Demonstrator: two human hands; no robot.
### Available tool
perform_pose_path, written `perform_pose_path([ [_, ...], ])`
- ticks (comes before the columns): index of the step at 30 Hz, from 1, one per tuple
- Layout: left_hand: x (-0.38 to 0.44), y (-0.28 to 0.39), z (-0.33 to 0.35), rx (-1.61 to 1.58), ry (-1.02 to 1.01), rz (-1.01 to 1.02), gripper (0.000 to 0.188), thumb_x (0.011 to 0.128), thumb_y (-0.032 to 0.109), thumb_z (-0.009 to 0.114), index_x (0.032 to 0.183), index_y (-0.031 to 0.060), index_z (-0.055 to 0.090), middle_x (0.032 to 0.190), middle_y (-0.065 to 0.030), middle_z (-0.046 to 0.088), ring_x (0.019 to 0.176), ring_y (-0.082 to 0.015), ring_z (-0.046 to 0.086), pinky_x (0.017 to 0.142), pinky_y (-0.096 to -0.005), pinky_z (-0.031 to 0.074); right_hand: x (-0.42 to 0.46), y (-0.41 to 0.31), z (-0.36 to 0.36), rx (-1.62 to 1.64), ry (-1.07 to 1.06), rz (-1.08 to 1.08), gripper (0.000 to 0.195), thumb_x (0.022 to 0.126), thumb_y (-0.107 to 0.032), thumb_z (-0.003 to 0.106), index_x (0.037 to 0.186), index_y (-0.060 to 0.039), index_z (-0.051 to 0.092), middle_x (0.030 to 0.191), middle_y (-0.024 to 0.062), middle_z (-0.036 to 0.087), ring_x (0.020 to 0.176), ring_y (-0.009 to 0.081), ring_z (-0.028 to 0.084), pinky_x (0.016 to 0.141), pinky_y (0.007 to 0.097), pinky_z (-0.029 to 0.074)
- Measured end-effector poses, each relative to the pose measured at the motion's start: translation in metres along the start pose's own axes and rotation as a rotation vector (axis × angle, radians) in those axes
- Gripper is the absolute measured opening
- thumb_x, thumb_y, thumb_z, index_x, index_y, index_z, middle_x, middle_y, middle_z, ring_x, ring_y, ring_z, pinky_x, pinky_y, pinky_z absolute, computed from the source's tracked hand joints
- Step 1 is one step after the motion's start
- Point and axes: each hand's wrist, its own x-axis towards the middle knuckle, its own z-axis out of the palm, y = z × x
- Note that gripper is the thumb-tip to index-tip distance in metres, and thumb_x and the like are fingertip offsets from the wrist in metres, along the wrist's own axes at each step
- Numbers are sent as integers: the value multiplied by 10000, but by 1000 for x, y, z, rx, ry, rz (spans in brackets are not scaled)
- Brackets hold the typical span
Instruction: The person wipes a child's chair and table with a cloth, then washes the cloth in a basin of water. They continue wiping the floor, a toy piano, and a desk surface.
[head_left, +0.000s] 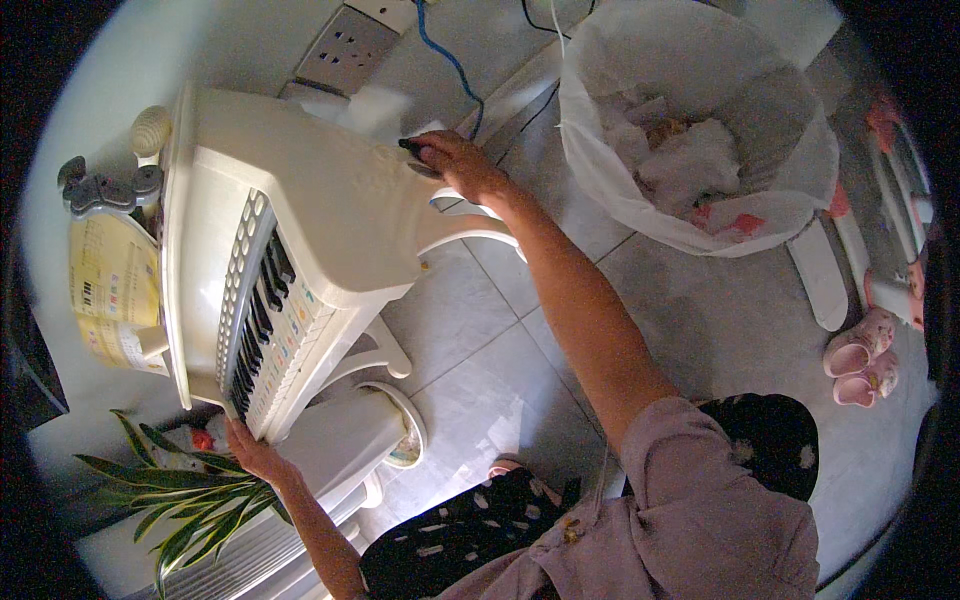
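Note:
A white toy piano with black and white keys stands on curved legs against the wall. My left hand rests against the far lower end of its keyboard. Up at the piano's other side, my right hand grips a small black object, too little of which shows to name it. A microphone-like cream piece, a dark grey piece and a yellow printed booklet are at the piano's top.
A waste bin with a white liner holds crumpled tissues. A blue cable hangs near a wall socket. A snake plant in a tall white pot stands at lower left; pink clogs lie at right.

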Motion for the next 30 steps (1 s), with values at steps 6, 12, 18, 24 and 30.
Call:
perform_pose_path([
  [6,-3,6,1,-29,-32,51,505,986,330,468,1326,-44,476,1321,-175,505,1104,-266,550,947,-376,453,-45,43,-14,-494,-245,310,315,941,-186,398,1027,28,612,1044,241,612,971,392,583,860,470,454],
  [12,6,-22,-4,53,-69,163,512,983,336,479,1331,-41,475,1269,-164,548,1074,-250,564,929,-360,460,-50,32,-13,-293,3,474,354,947,-271,411,1037,27,579,1092,273,578,978,446,562,856,506,445],
  [18,1,-13,4,-75,-26,143,446,977,327,476,1285,12,550,1206,-124,589,1041,-232,579,873,-356,483,-82,43,-33,-188,-159,419,414,950,-331,419,1169,-19,582,1070,232,620,1013,394,585,873,436,439],
  [24,10,-21,5,-166,-5,34,443,952,321,525,1294,41,556,1179,-115,602,999,-220,591,804,-356,497,-148,16,-54,-520,-267,360,348,943,-279,406,1079,-6,572,1036,221,620,952,441,571,858,493,445],
  [30,18,-51,4,-109,40,166,409,949,300,542,1222,-1,597,1074,-130,645,926,-193,603,784,-331,491,-175,-30,-26,-681,-179,464,380,907,-312,425,1037,2,595,1061,270,605,925,464,564,850,546,443],
])
